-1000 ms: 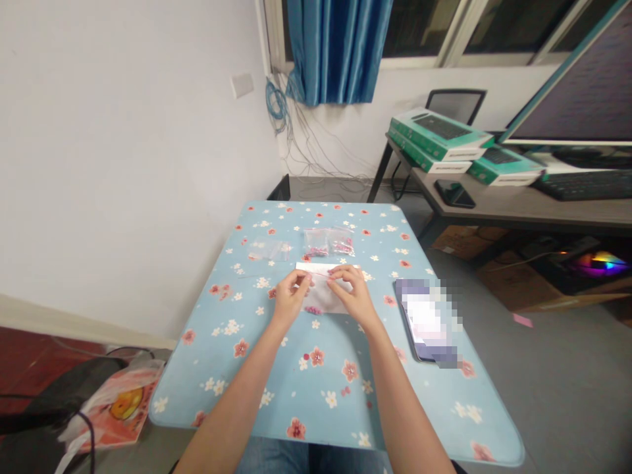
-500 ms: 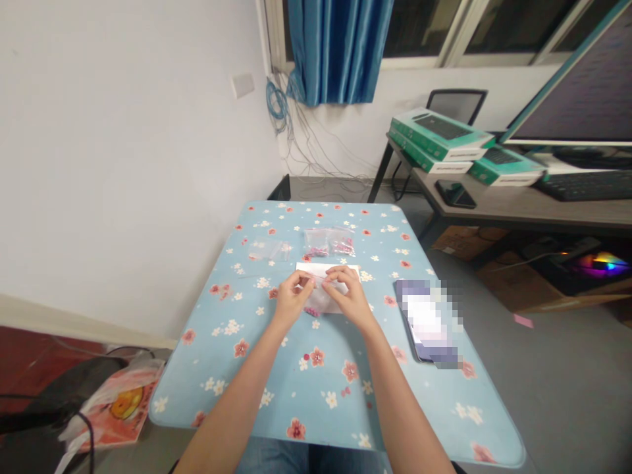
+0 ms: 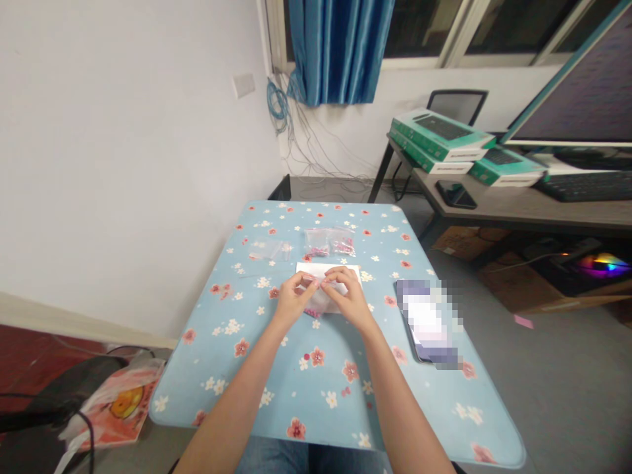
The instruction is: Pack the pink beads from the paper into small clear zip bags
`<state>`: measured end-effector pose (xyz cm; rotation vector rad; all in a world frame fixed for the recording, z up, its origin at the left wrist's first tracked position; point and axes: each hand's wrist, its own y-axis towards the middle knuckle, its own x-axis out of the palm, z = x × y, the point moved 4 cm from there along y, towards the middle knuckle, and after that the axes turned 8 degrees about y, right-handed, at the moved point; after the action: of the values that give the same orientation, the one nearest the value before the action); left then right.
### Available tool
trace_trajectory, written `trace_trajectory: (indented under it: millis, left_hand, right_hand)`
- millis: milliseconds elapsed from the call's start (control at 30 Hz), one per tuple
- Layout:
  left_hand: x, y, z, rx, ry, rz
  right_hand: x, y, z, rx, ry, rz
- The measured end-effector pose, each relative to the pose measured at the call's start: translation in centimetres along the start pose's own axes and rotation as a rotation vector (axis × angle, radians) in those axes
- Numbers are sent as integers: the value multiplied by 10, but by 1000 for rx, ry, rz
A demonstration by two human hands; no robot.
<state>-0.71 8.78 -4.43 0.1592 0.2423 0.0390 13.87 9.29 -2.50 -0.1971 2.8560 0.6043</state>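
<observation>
Both hands meet over a white sheet [image 3: 351, 304] near the middle of the table. My left hand [image 3: 296, 296] pinches the top edge of a small clear bag [image 3: 320, 304] with thumb and forefinger. On the same edge, my right hand [image 3: 345, 293] is closed too, its fingertips almost touching the left ones. Pink-red bits lie in the bag's lower left corner. Behind the sheet rest two clear bags [image 3: 330, 242] with pink-red pieces. Flat clear bags [image 3: 269, 250] lie to their left.
The flowered blue table [image 3: 276, 401] carries a phone or tablet [image 3: 427, 322], partly pixelated, at right. A small red dot [image 3: 307, 357] lies in front of the hands. Beyond, a desk [image 3: 498, 207] holds green boxes [image 3: 439, 135] and a monitor [image 3: 582, 85].
My fingertips have drawn slightly closer together along the bag's top edge. The other things on the table have not moved.
</observation>
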Motion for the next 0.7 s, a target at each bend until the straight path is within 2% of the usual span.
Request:
trace_trajectory:
  millis: [267,700]
  left_hand:
    - [0,0,-1,13,1,10]
    - [2,1,-6,33,-23,7]
  right_hand:
    - [-5,0,6,18,-21,2]
    - [-3,0,-2,25,-18,-46]
